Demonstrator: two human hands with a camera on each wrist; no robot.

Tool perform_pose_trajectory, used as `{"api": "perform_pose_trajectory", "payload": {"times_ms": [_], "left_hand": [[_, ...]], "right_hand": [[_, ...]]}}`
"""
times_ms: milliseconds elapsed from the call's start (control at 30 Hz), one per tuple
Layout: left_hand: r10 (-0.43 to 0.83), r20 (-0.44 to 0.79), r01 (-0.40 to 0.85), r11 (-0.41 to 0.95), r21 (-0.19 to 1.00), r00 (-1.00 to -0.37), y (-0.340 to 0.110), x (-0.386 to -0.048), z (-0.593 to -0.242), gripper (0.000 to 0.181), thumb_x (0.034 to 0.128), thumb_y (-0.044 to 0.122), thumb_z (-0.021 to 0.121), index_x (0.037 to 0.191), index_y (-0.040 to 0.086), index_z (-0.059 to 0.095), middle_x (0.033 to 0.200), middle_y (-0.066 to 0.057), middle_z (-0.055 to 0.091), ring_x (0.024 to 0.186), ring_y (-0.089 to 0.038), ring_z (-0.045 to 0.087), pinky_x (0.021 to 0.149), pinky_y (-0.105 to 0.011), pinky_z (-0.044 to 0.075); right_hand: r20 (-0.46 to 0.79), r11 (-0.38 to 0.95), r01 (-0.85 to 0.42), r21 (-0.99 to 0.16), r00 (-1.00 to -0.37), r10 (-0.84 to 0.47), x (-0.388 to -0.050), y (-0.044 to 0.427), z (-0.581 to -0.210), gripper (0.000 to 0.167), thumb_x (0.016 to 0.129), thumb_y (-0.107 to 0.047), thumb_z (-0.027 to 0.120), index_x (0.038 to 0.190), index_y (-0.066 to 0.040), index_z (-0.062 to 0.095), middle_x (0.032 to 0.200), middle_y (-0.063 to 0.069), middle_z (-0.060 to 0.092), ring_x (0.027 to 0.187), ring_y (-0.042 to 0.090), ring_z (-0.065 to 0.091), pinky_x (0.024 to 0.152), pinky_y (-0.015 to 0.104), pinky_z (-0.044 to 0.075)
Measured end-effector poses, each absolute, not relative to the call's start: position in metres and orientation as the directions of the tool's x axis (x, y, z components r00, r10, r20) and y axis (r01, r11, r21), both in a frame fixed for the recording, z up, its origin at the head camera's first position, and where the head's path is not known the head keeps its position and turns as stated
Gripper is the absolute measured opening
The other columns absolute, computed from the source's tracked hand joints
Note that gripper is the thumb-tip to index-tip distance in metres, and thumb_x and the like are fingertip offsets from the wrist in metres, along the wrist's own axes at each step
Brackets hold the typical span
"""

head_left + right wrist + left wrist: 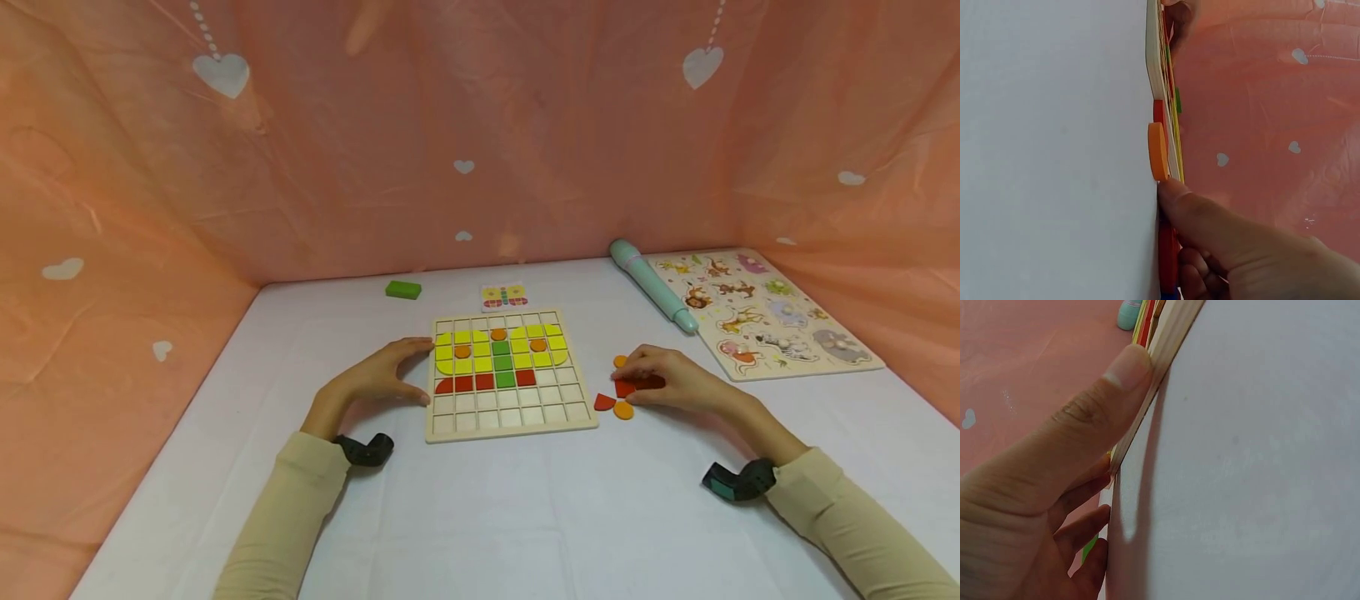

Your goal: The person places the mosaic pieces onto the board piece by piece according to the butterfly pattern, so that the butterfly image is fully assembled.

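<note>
A wooden grid board [512, 421] lies mid-table, bearing yellow, green, red and orange tiles in a butterfly-like pattern. My left hand [378, 371] is at its left side, thumb and fingers spread apart; in the left wrist view the thumb [1079, 431] touches the board's edge [1163, 353]. Right of the board, my right hand [667, 379] pinches a red tile [624, 389] low over the table, its fingertips partly hiding it. Around it lie a red rounded tile [603, 402], an orange round tile [623, 410] and another orange tile [620, 361]. More red shows under the palm.
A small picture card [504, 297] lies behind the board, with a green block [403, 290] to its left. At the right rear are a mint-green microphone-shaped object [652, 286] and an animal peg puzzle [765, 312]. Pink curtain [480, 125] encloses the white table.
</note>
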State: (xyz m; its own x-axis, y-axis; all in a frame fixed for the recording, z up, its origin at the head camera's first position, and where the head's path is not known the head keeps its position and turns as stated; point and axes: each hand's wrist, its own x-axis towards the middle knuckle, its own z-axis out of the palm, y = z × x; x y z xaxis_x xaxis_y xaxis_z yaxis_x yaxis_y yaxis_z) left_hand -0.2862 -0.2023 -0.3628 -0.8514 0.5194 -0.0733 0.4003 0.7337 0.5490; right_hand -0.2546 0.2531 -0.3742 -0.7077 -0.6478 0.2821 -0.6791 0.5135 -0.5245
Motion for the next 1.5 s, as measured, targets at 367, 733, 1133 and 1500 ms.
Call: {"api": "perform_pose_trajectory", "payload": {"times_ms": [367,733,1133,1500], "left_hand": [[0.521,-0.078,0.401,0.736,0.545,-0.850,-0.203,-0.287,-0.364,0.095,0.0675,0.040,0.082,0.143,0.008,0.036,0.149,-0.013,0.030,0.138,-0.032,0.022,0.112,-0.051,0.020],[0.509,-0.090,0.384,0.743,0.548,-0.856,-0.202,-0.287,-0.366,0.093,0.0681,0.039,0.082,0.143,0.009,0.036,0.150,-0.013,0.030,0.139,-0.032,0.022,0.112,-0.051,0.019],[0.492,-0.095,0.365,0.749,0.554,-0.865,-0.200,-0.288,-0.365,0.093,0.0673,0.039,0.082,0.144,0.012,0.036,0.150,-0.010,0.030,0.139,-0.030,0.021,0.113,-0.051,0.019],[0.483,-0.103,0.354,0.755,0.552,-0.870,-0.201,-0.286,-0.364,0.092,0.0678,0.036,0.083,0.143,0.011,0.037,0.150,-0.010,0.030,0.139,-0.030,0.021,0.113,-0.049,0.019]], "right_hand": [[0.284,0.531,-0.664,-0.526,-0.726,-0.627,-0.254,0.250,-0.369,0.020,0.080,-0.012,0.074,0.099,-0.010,0.068,0.096,-0.002,0.063,0.085,0.011,0.055,0.073,0.020,0.050],[0.361,0.425,-0.608,-0.671,-0.768,-0.529,-0.257,0.197,-0.342,0.025,0.083,-0.006,0.070,0.107,-0.003,0.066,0.098,0.006,0.066,0.088,0.012,0.060,0.078,0.020,0.052],[0.246,0.536,-0.553,-0.638,-0.806,-0.539,-0.270,0.157,-0.359,0.026,0.078,-0.019,0.076,0.101,-0.009,0.070,0.094,-0.001,0.064,0.084,0.015,0.054,0.072,0.026,0.049],[0.219,0.548,-0.575,-0.608,-0.784,-0.581,-0.277,0.151,-0.368,0.026,0.077,-0.019,0.077,0.099,-0.006,0.071,0.089,0.002,0.062,0.079,0.016,0.051,0.068,0.025,0.045]]}}
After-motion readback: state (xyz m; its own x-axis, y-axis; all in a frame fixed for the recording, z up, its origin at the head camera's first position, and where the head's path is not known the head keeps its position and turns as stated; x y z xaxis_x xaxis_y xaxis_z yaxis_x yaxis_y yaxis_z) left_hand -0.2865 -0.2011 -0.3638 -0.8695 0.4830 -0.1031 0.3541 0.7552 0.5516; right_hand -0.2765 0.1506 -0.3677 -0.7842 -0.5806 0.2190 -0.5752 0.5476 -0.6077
